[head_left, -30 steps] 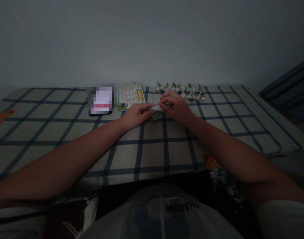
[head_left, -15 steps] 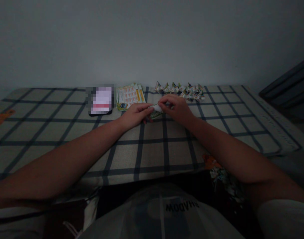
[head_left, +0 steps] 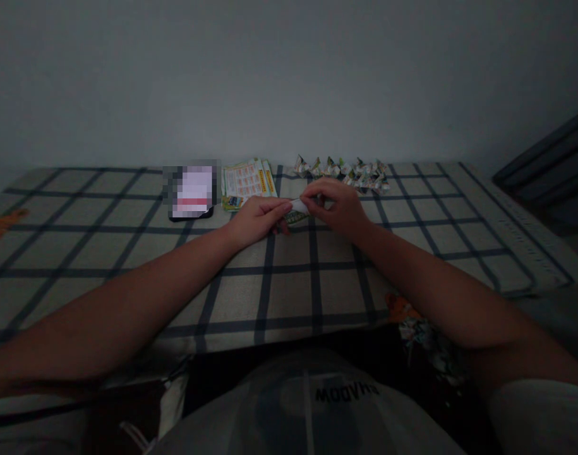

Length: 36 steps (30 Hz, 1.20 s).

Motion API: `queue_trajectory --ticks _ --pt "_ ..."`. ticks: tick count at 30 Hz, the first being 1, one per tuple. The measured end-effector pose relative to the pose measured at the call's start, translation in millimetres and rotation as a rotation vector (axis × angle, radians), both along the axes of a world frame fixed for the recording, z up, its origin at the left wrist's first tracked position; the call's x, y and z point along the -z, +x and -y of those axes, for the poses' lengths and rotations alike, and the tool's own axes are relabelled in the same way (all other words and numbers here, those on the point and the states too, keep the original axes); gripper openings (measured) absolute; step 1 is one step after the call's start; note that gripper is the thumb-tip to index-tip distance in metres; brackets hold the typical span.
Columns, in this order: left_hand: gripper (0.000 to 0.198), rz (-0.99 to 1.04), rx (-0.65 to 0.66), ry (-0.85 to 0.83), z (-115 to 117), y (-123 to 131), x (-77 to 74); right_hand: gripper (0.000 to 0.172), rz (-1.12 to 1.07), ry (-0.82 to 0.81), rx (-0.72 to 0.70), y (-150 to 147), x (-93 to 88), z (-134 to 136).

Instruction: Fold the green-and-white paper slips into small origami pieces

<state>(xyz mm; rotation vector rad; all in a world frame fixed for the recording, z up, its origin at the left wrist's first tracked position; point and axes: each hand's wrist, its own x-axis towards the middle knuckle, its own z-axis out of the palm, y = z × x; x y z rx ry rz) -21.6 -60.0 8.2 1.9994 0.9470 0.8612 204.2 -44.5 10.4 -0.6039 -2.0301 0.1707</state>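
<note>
Between my two hands, just above the checked tablecloth, is a small piece of printed paper [head_left: 297, 217], green on one face and white on the part folded over. My left hand [head_left: 261, 218] pinches its left end, thumb on top and fingers beneath. With thumb and forefinger, my right hand [head_left: 333, 203] grips the upper right edge. Fingers cover much of the paper, so its full shape is hidden. Left of centre, beyond my left hand, lies a stack of printed leaflets [head_left: 246, 180]. Several folded paper pieces [head_left: 333, 167] stand in rows behind my right hand.
A phone [head_left: 192, 193] with a blurred screen lies left of the leaflets. The checked tablecloth [head_left: 289, 291] covers the table, which meets a plain wall [head_left: 289, 82]. Dark slatted furniture [head_left: 549, 167] stands at the far right. White and green scraps [head_left: 428, 347] hang below my right forearm.
My left thumb has slid slightly right and up along the paper, covering more of its fold. My right hand has barely shifted and keeps its pinch.
</note>
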Motion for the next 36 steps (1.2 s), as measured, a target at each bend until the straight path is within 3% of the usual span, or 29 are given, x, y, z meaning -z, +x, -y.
queue_trajectory --ticks 7,12,24,30,36 --pt "0.040 -0.057 -0.054 0.268 0.6 -1.3 -0.6 0.025 -0.002 -0.153 0.032 1.1 1.5 -1.6" --pt "0.039 -0.060 -0.077 0.293 1.9 -0.6 -1.7 0.034 0.032 -0.292 0.024 2.4 4.0 -6.4" --pt "0.051 -0.186 0.015 0.325 -0.8 -1.1 -1.9 0.035 0.084 -0.200 -0.020 0.9 4.5 -7.2" --pt "0.046 -0.328 -0.026 0.590 -0.8 -1.9 0.3 0.033 0.138 -0.101 -0.062 0.7 3.0 -5.6" --pt "0.032 -0.268 -0.142 0.743 -0.6 -0.1 0.7 0.035 0.153 -0.062 -0.048 0.5 0.4 -2.8"
